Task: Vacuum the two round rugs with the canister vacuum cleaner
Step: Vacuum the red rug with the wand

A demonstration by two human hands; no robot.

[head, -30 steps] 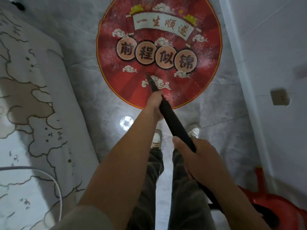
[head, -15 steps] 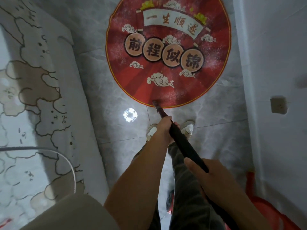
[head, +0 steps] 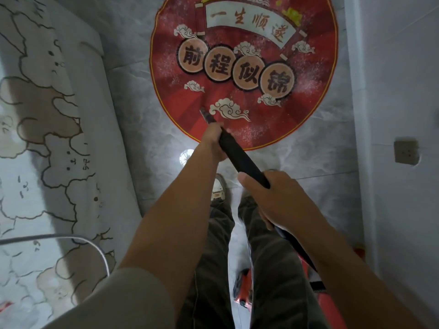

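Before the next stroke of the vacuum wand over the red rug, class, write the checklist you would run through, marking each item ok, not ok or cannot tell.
1. Both the left hand and the right hand grip the wand: ok.
2. The nozzle tip lies over the red rug: ok.
3. Nozzle pressed onto the pile: cannot tell.
4. Red rug free of dust: white specks across it, not ok.
5. The shoe stands on the tile, off the rug: ok.
6. The second rug: out of view, cannot tell.
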